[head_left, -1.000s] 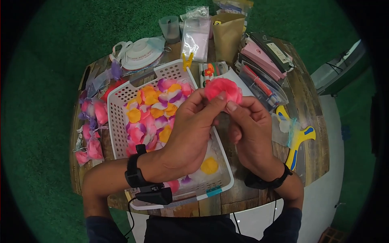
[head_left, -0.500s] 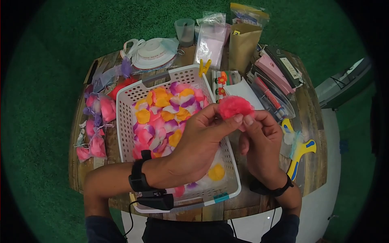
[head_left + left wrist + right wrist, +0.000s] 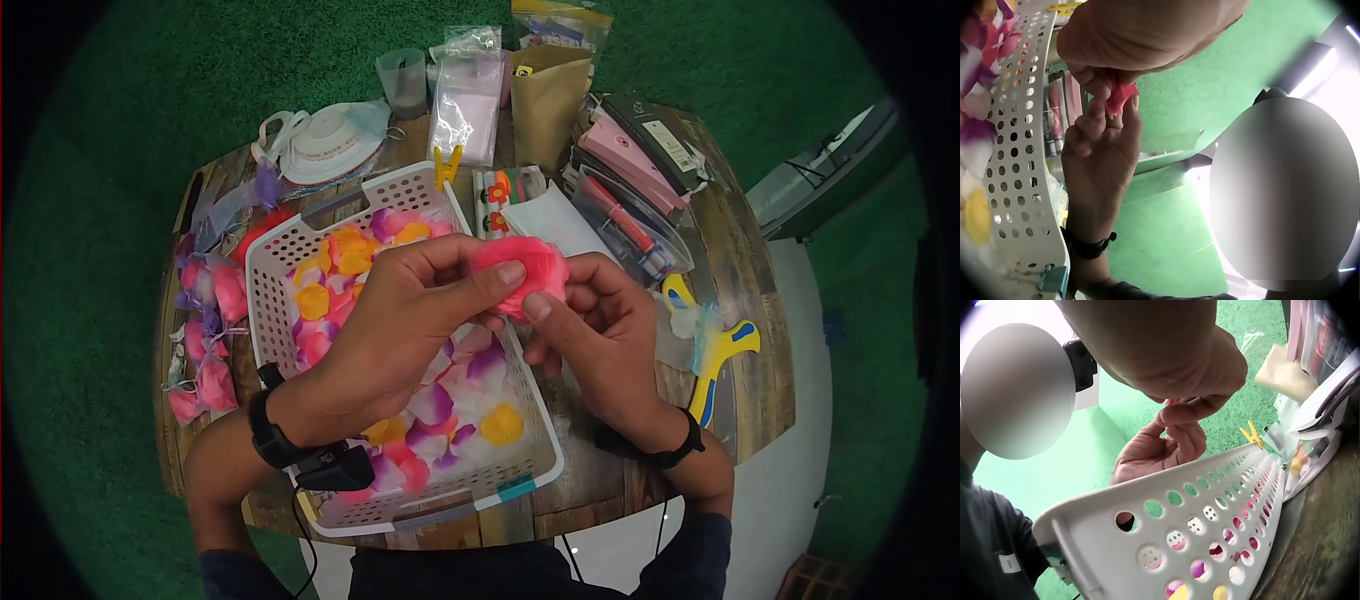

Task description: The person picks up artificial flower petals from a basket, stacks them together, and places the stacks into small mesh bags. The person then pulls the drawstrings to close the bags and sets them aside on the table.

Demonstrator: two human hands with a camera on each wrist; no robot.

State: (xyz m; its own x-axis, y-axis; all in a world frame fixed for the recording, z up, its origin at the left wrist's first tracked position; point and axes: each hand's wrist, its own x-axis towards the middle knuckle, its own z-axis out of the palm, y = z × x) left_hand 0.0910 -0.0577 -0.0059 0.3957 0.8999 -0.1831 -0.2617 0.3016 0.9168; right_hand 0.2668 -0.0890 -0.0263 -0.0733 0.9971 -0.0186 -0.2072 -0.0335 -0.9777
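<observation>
In the head view, a round, layered bunch of bright pink fabric petals (image 3: 546,262) is held up between both hands. My left hand (image 3: 395,315) pinches its left side, the thumb lying across its face. At the lower right edge, my right hand (image 3: 610,345) pinches it, thumb in front and fingers curled behind. Below the hands stands a white perforated basket (image 3: 268,325) of loose pink, purple, white and yellow petals (image 3: 350,255). From the left wrist view, a pink petal edge (image 3: 1121,100) shows between the fingertips; the right wrist view mostly hides the bunch.
Small pink-filled pouches (image 3: 215,385) lie left of the basket, with a ribbon roll (image 3: 330,145) behind. Clear plastic bags (image 3: 467,110), a brown paper bag (image 3: 548,110) and stacked boxes (image 3: 630,150) stand at the back. A yellow-blue tool (image 3: 722,370) lies at right.
The head view has shifted. The pink bunch is now turned with its face more visible, and the left thumb has spread across it. More petals show in the basket's near end.
</observation>
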